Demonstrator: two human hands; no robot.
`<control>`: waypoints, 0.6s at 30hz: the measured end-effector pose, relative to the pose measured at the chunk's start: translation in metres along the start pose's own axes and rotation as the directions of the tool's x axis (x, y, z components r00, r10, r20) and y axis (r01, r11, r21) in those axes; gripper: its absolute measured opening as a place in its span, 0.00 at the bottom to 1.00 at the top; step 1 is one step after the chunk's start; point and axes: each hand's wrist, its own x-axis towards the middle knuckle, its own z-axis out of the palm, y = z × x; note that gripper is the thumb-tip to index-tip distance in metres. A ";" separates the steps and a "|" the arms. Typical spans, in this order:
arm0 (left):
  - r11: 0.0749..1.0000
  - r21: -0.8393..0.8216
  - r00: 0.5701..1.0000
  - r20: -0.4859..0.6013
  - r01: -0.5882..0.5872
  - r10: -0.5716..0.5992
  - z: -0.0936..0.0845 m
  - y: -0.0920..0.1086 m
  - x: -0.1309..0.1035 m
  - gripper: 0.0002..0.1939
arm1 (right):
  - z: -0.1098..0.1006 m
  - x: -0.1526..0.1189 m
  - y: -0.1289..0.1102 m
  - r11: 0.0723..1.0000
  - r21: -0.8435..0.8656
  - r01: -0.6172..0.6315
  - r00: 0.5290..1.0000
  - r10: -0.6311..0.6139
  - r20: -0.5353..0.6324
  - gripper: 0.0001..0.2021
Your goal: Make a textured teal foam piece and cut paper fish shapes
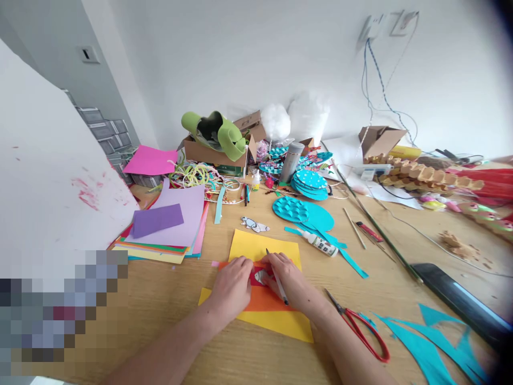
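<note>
My left hand (234, 283) presses its bent fingers on the left side of a small red paper (256, 279). A grey-white fish cutout (260, 276) lies on the red paper, partly covered by my right hand (285, 275). Between the fingers of that hand sits a white pen (280, 289), its dark end pointing toward me. Beneath are an orange sheet (264, 299) and yellow paper (264, 243). More fish cutouts (255, 224) lie just beyond the yellow paper. My fingertips are partly hidden.
Red-handled scissors (366, 334) and blue paper scraps (425, 342) lie right of my right arm. A glue bottle (320, 243) rests on blue strips. Coloured paper sheets (168, 214) are stacked at left; a grey flask (292, 162) stands behind. A phone (460, 299) lies far right.
</note>
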 end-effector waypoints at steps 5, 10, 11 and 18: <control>1.000 -0.019 1.000 -0.002 0.014 -0.014 -0.002 -0.002 0.002 0.11 | -0.001 0.000 -0.001 1.000 0.012 -0.024 1.000 0.024 -0.001 0.11; 0.998 -0.047 1.000 0.004 0.028 -0.028 -0.004 -0.002 0.003 0.11 | -0.002 0.001 -0.003 0.998 0.015 -0.057 0.998 0.057 -0.016 0.14; 0.999 -0.044 1.000 0.005 0.030 -0.030 -0.005 -0.001 0.003 0.11 | -0.001 0.001 -0.003 0.998 0.011 -0.060 0.998 0.061 -0.023 0.13; 0.998 -0.047 1.000 0.005 0.031 -0.030 -0.006 -0.003 0.003 0.10 | 0.002 0.000 0.001 0.995 0.094 -0.036 0.997 0.042 -0.069 0.14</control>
